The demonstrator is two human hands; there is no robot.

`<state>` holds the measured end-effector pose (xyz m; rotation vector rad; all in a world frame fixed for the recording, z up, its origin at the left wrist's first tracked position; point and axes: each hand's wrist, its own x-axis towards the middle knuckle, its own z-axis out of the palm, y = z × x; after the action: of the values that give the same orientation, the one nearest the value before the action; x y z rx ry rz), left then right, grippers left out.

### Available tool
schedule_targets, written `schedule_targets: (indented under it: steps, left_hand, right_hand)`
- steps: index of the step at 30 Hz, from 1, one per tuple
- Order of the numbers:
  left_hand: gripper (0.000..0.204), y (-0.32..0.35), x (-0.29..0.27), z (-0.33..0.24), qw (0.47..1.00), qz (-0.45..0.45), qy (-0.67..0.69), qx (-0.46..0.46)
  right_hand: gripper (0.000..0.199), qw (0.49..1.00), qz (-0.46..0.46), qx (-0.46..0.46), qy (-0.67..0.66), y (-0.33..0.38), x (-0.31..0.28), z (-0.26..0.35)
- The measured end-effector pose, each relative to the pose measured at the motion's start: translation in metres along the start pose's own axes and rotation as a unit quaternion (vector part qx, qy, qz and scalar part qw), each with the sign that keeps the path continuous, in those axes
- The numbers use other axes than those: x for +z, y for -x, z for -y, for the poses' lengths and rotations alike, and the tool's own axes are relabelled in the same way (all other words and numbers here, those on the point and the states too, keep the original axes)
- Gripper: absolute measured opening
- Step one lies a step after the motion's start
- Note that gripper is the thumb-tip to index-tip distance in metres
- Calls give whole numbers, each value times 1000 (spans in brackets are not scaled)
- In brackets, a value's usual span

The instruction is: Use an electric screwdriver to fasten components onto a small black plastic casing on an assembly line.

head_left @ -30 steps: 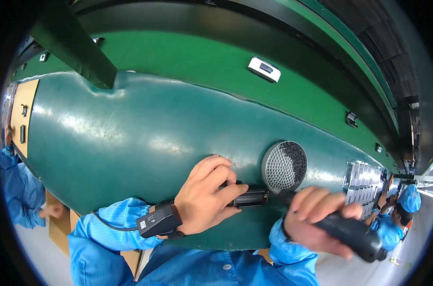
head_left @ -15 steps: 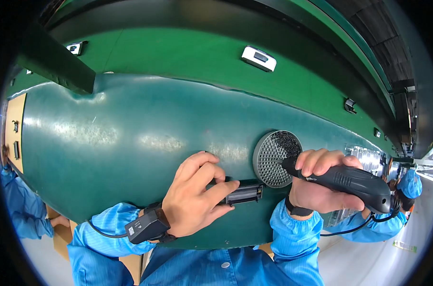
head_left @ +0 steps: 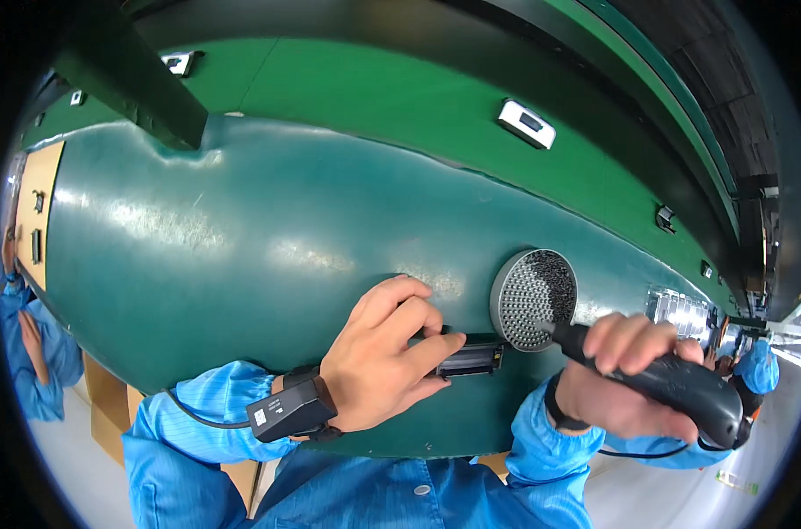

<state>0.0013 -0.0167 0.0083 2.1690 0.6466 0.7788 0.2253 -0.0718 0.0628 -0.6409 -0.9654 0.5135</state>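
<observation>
Blue-sleeved left hand (head_left: pixel 387 348): finger and thumb closed on left end of black housing (head_left: pixel 475 360).
Right hand (head_left: pixel 625 379): wrapped round dark driver (head_left: pixel 705 398) — tip pointing left, over dish's near edge; contact can't tell.
Black housing: on worktop (head_left: pixel 242 300), right of left hand (the nearer one), long axis roughly left-right; driver tip up and right of it.
Grey dish (head_left: pixel 520 304): dimpled, dark bits inside — just beyond housing's right end.

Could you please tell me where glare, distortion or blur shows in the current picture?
Head view: pale glare patches lie on the dark green table; head view: the bright green strip bows, with black picture corners; head view: the right hand seems slightly blurred.
</observation>
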Motion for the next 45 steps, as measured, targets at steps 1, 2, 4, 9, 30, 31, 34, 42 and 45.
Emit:
schedule_targets:
  steps: [1, 2, 4, 9, 30, 31, 34, 42, 45]
  left_hand:
    - [59, 1, -1, 2, 1000, -1, -1, -5]
    - [59, 2, -3, 4, 1000, 0, 1, 0]
    - [58, 4, -2, 4, 1000, -1, 2, 5]
    - [56, 11, 1, 10, 1000, -16, 13, 10]
    - [53, 18, -5, 15, 1000, -22, 9, 12]
    - [53, 17, -6, 15, 1000, -20, 7, 14]
    - [55, 12, -8, 14, 999, -21, -1, 25]
    - [57, 0, -14, -27, 999, 8, -26, 24]
    - [55, -16, -12, -50, 999, 1, -35, 38]
  right_hand:
    - [78, 1000, 3, 7, -6, 3, 7, 6]
    - [75, 999, 14, 29, -22, 9, 18, 8]
    - [72, 996, 40, 69, -35, 24, 32, 8]
    - [68, 991, 90, 94, -43, 55, 52, -4]
    - [72, 991, 103, 86, -25, 69, 64, -20]
    - [72, 991, 101, 84, -26, 69, 64, -23]
    - [71, 992, 121, 40, -12, 67, 71, -24]
    - [71, 986, 155, 8, -65, 51, 61, 3]
    - [76, 988, 10, 110, -107, 41, 52, 32]
